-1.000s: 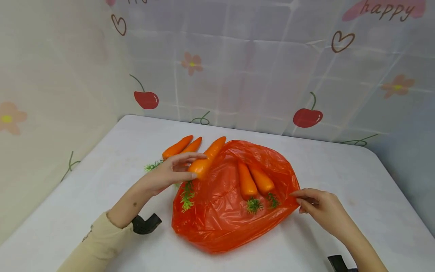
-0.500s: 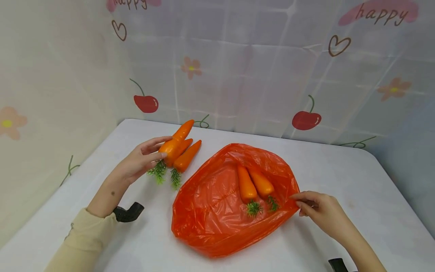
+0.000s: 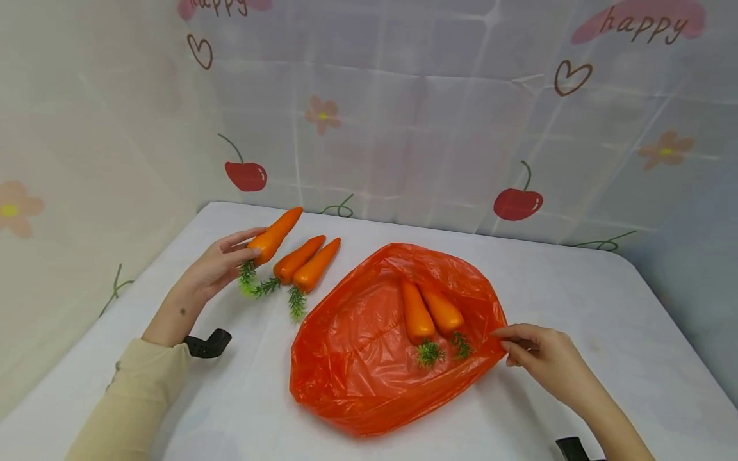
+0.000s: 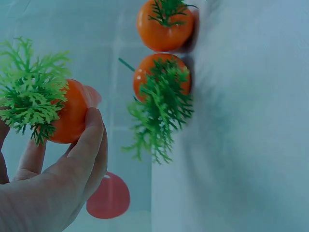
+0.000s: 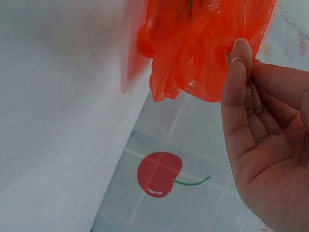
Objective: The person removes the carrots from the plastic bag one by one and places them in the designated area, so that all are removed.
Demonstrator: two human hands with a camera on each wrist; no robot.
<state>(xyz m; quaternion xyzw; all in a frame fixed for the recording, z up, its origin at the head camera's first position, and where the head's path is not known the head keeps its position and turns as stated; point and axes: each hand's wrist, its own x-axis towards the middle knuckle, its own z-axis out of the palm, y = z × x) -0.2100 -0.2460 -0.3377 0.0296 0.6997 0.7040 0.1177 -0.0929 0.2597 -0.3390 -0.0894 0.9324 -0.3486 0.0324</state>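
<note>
**Carrot (image 3: 273, 237) held clear of the table (image 3: 248, 410)**

From my station I'm seeing the carrot hanging above the white tabletop, its tip slanting up and away, its leafy end toward the person. The left hand (image 3: 216, 264) is gripping it near that thick end, thumb and fingers curling round it. To its right, two more carrots (image 3: 298, 258) are lying side by side on the table, tips pointing away. Farther right, a red plastic bag (image 3: 380, 410) is gaping wide, and another pair of carrots (image 3: 416, 312) is resting inside, close together. The right hand (image 3: 544, 355) is pinching the bag's rim between thumb and fingers. At the left wrist I'm noticing a black piece (image 3: 209, 344) jutting out beside a cream sleeve (image 3: 138, 384). Behind everything, a pale backdrop (image 3: 426, 128) is showing printed cherries (image 3: 245, 176) and flowers (image 3: 323, 115).
</note>
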